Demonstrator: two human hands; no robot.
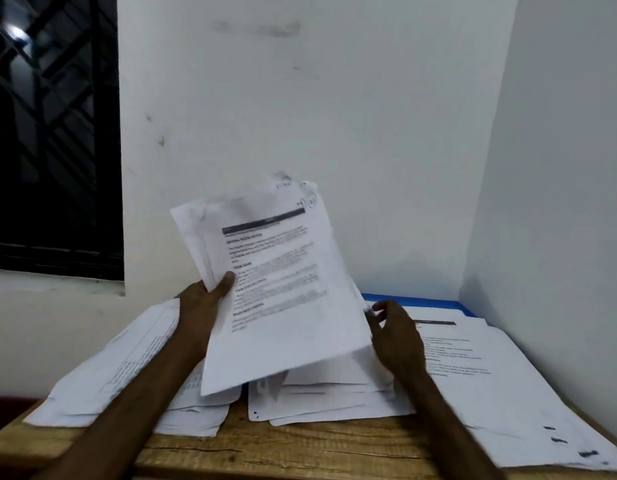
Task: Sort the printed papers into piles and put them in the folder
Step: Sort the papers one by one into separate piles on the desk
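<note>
Head cam view: the left hand (203, 303) has a sheaf of printed papers (279, 289) lifted up off the worktop (283, 445), tilted w/ the text side facing the camera. Its thumb (227, 280) is pressed on the front near the left edge. The other fingers are behind the sheets, so can't see them. Top sheet has a dark header bar, a few paragraphs and some pen scribbles in the top right corner, too blurry to read tbh.

The right hand (395, 336) is just beside the sheaf's lower right edge, fingers loosely curled. It's blurred right where they reach the paper, so can't tell if it's pinching a sheet or only near it.

Below that there are 3 piles on the wood:
- a left pile (102, 368), fanned out and partly under the left forearm
- a middle pile (328, 396), kinda messy, right below the lifted sheaf
- a right pile (501, 375), text side up, running to the worktop's right edge

The blue folder (414, 300) is at the back right in the wall corner, under the right pile, w/ only its far edge poking out. Dark window (50, 133) w/ a grille on the left.
</note>
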